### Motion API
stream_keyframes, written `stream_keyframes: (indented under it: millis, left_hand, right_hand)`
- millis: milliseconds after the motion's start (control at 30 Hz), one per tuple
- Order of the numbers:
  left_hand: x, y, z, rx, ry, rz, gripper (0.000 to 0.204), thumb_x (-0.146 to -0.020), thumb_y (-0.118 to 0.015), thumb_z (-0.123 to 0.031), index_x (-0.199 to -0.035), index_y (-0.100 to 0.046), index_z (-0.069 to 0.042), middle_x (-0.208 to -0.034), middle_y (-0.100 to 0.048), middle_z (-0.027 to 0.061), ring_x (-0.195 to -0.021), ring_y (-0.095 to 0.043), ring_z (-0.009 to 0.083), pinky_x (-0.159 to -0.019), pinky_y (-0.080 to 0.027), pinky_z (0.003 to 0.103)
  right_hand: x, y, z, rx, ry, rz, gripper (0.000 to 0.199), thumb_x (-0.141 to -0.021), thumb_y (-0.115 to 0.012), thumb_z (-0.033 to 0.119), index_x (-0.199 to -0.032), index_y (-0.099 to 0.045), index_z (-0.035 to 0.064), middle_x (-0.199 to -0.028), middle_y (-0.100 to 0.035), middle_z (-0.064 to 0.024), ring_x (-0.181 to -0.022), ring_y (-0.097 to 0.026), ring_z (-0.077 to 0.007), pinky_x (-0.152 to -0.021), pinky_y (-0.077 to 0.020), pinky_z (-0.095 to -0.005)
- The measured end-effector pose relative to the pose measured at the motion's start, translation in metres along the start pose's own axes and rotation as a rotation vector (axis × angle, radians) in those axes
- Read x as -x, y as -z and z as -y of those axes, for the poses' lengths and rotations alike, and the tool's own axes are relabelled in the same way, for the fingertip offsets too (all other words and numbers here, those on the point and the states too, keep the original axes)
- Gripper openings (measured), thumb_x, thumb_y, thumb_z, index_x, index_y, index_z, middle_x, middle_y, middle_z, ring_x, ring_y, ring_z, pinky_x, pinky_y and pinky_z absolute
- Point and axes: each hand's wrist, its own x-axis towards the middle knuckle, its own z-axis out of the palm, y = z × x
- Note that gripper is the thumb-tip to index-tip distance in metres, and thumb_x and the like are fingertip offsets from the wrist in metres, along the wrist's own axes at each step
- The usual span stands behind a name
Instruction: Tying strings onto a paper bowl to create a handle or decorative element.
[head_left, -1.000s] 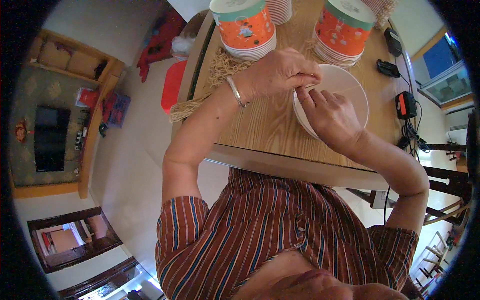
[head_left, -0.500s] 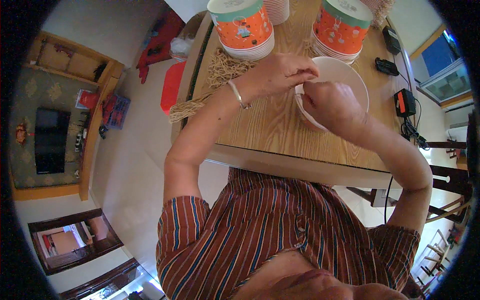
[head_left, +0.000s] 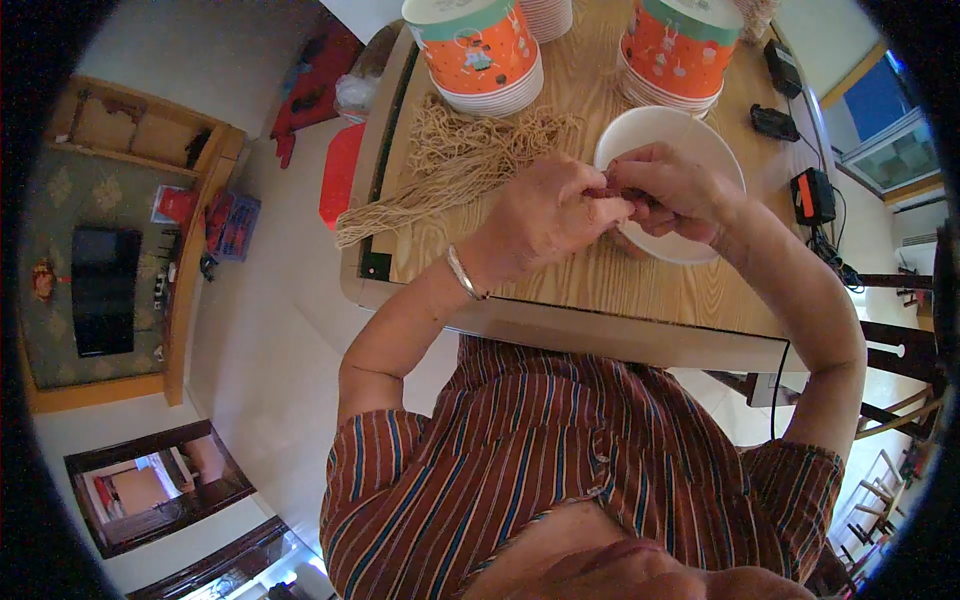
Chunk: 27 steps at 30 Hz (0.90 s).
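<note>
My left hand (head_left: 550,215) and my right hand (head_left: 672,190) meet fingertip to fingertip over the near left rim of a white paper tub (head_left: 712,160). Both are closed in a pinch. Whatever sits between the fingers is too small or hidden to make out. The tub stands upright, its open mouth toward me, partly covered by my right hand. Left of my left hand lies a bundle of thin beige cords (head_left: 425,198), its loose ends hanging toward the table's left edge.
Beyond the hands stand two stacks of orange and green paper tubs, a left stack (head_left: 478,58) and a right stack (head_left: 675,55). Black adapters, one with an orange label (head_left: 812,196), and cables line the right edge. A red stool (head_left: 343,175) is beside the wooden table (head_left: 560,275).
My left hand has come down toward me, uncovering more of the cord bundle. My right hand has lifted off the tub's near side, its fingers now against the left hand's.
</note>
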Motion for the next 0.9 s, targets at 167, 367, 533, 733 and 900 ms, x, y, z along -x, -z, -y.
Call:
stream_keyframes:
  millis: [167, 367, 533, 733, 900]
  left_hand:
    - [0.0, -0.005, -0.001, -0.052, -0.063, -0.057, 0.032, -0.069, -0.079, -0.007, -0.096, -0.065, -0.015, -0.088, -0.056, 0.0052, -0.078, -0.06, 0.0244, -0.063, -0.052, 0.035]
    - [0.003, -0.011, -0.005, 0.076, 0.013, -0.076, 0.027, -0.072, -0.077, -0.004, -0.094, -0.063, -0.011, -0.089, -0.056, 0.0064, -0.079, -0.06, 0.0253, -0.066, -0.052, 0.034]
    - [0.004, -0.016, -0.013, 0.345, 0.296, -0.202, 0.014, -0.083, -0.067, 0.0, -0.092, -0.059, -0.007, -0.088, -0.057, 0.0048, -0.08, -0.06, 0.0191, -0.072, -0.05, 0.03]
    - [0.011, -0.018, -0.022, 0.903, 0.907, -0.3, 0.006, -0.092, -0.06, -0.004, -0.097, -0.057, -0.005, -0.088, -0.057, -0.0022, -0.082, -0.055, 0.0048, -0.073, -0.047, 0.021]
    - [0.007, -0.017, -0.024, 1.002, 1.035, -0.283, 0.007, -0.093, -0.06, -0.007, -0.098, -0.057, -0.004, -0.088, -0.059, -0.0021, -0.08, -0.055, 0.0037, -0.073, -0.047, 0.02]
  right_hand:
    - [0.004, -0.002, -0.003, 0.007, -0.012, -0.046, 0.022, -0.093, -0.052, 0.02, -0.077, -0.058, 0.0069, -0.059, -0.047, 0.0006, -0.043, -0.033, -0.0049, -0.037, -0.022, -0.021]
    - [0.003, -0.002, -0.01, -0.09, 0.046, 0.026, 0.023, -0.093, -0.055, 0.022, -0.076, -0.057, 0.0078, -0.059, -0.047, 0.0008, -0.043, -0.034, -0.0057, -0.037, -0.0225, -0.0221]
    - [0.002, -0.001, -0.014, -0.014, 0.044, -0.027, 0.022, -0.093, -0.057, 0.022, -0.076, -0.056, 0.0084, -0.059, -0.046, 0.0023, -0.045, -0.035, -0.0054, -0.038, -0.0235, -0.0222]
    - [0.004, -0.006, -0.013, -0.067, 0.06, -0.045, 0.015, -0.093, -0.06, 0.019, -0.087, -0.062, 0.0057, -0.06, -0.046, 0.0038, -0.046, -0.036, -0.0036, -0.038, -0.0234, -0.0198]
    - [0.009, -0.01, -0.011, 0.121, 0.112, -0.105, 0.012, -0.091, -0.063, 0.018, -0.085, -0.062, 0.0068, -0.063, -0.047, 0.0051, -0.051, -0.038, -0.0023, -0.043, -0.0268, -0.0181]
